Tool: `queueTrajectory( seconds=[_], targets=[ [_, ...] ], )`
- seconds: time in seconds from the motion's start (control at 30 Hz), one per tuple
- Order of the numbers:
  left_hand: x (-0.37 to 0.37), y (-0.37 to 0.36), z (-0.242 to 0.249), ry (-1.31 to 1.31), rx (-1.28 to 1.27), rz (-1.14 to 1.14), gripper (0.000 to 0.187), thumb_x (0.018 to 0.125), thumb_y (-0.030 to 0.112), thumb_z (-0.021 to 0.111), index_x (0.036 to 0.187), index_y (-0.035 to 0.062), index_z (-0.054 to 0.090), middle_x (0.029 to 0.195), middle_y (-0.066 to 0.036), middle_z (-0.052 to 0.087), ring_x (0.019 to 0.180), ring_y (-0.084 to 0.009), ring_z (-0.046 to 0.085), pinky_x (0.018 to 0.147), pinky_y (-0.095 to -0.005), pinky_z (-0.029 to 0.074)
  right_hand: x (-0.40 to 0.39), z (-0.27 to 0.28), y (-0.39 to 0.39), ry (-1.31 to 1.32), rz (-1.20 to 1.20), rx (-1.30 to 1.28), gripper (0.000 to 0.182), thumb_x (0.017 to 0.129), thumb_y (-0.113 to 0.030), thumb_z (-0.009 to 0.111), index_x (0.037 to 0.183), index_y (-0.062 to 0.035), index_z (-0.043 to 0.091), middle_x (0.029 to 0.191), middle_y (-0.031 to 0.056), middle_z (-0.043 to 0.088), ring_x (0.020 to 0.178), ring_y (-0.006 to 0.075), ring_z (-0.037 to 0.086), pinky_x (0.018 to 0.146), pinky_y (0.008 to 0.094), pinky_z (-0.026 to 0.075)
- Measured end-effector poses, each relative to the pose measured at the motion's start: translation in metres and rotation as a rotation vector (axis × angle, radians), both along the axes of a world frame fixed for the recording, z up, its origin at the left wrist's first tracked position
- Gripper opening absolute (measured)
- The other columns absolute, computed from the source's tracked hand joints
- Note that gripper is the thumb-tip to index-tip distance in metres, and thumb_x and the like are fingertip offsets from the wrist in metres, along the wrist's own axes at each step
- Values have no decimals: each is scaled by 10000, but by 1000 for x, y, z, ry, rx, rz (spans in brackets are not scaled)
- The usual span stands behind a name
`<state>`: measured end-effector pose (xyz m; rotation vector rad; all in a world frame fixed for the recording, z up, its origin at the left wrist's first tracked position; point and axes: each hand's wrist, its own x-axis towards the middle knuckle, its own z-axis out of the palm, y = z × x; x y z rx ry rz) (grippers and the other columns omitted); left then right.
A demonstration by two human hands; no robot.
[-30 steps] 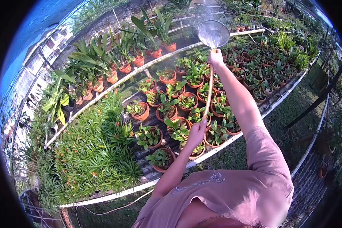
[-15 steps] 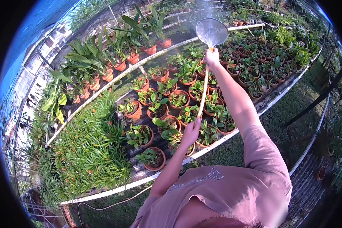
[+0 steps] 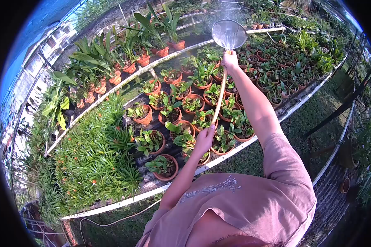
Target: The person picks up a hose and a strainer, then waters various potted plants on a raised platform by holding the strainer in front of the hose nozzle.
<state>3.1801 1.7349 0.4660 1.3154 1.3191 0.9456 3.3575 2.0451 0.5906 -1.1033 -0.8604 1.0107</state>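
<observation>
My right hand point(image 3: 230, 60), arm stretched forward, is closed round the upper end of a pale yellow hose point(image 3: 221, 96), just below a wide round spray head point(image 3: 230, 33). Water sprays from the head toward the far side, over the growing bench. Lower down, my left hand point(image 3: 205, 139) is closed round the same hose, which runs up between the two hands. Beneath it, potted plants point(image 3: 192, 103) in terracotta pots stand close together. The hose below my left hand is hidden.
Taller leafy plants in pots point(image 3: 130, 66) line a rail point(image 3: 169, 58) at the back. Dense grassy plants point(image 3: 97, 164) fill the left of the bench. A white bench edge point(image 3: 119, 202) runs along the front, with a thin hose point(image 3: 115, 221) on the grass below.
The view has shifted slightly, so the plants sit a little further left. Both hands keep their hold on the hose, and water still sprays from the head.
</observation>
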Motion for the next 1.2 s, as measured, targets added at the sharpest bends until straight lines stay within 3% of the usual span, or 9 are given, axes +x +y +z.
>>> queueTrajectory(
  seconds=[0.53,0.67,0.77,0.97,1.2],
  targets=[
    [-31,-26,4,6,34,46,510,1022,433,453,747,6,499,600,2,391,565,-111,364,529,-315,322,-57,-3,-6,-16,85,38,188,942,-87,522,1094,-91,412,645,30,475,440,133,460,383,302,394],
    [-37,-34,-12,-42,60,54,481,1027,402,459,747,13,492,607,19,368,570,-97,348,522,-307,303,-65,-2,-23,107,246,39,178,942,-83,517,1080,-92,406,640,26,456,437,122,440,380,290,374],
    [-40,-38,-9,-35,72,54,473,1029,390,461,736,18,471,613,25,352,572,-90,338,518,-303,292,-66,-2,-27,82,222,24,166,949,-84,514,1078,-102,411,664,11,429,468,108,395,398,280,349],
    [-42,-35,-11,-11,73,108,492,1023,400,468,718,15,455,609,13,359,572,-100,345,523,-308,300,-56,1,-36,-24,-98,31,200,927,-110,536,1093,-66,434,702,64,535,487,154,525,423,321,447],
    [-38,-43,-3,-1,61,31,503,1020,417,466,718,15,481,600,9,373,562,-107,346,524,-314,305,-43,-4,-40,-1,10,12,207,924,-105,549,1088,-69,428,663,52,506,459,150,488,410,311,415]
  ],
)
